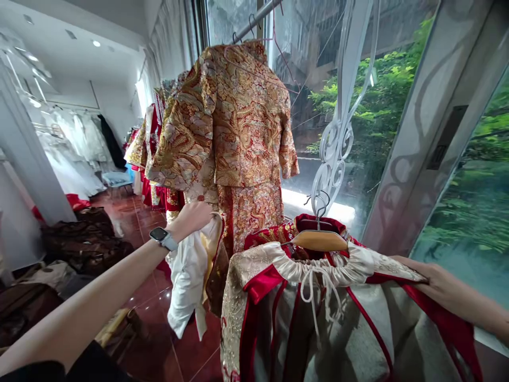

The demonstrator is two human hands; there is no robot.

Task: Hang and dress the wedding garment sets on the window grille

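My left hand [200, 216], with a watch [159, 235] on its wrist, is closed at the top of a hanging white cloth [186, 286] with a yellowish inside. Right behind it hangs a gold and red brocade jacket [246, 122]. My right hand [441, 281] grips the right edge of a cream skirt [353, 313] with red trim and a tied drawstring waist; its fingers are partly hidden. A wooden hanger [320, 240] with a metal hook stands out of that waist. Behind the hanger shows a red, gold-embroidered garment [270, 234].
A metal rail [258, 20] carries the jacket and several more garments behind it. To the right are a window and a white scrolled iron frame [333, 143]. White dresses [79, 138] hang at the far left. Brown bags [85, 239] lie on the red tiled floor [155, 339].
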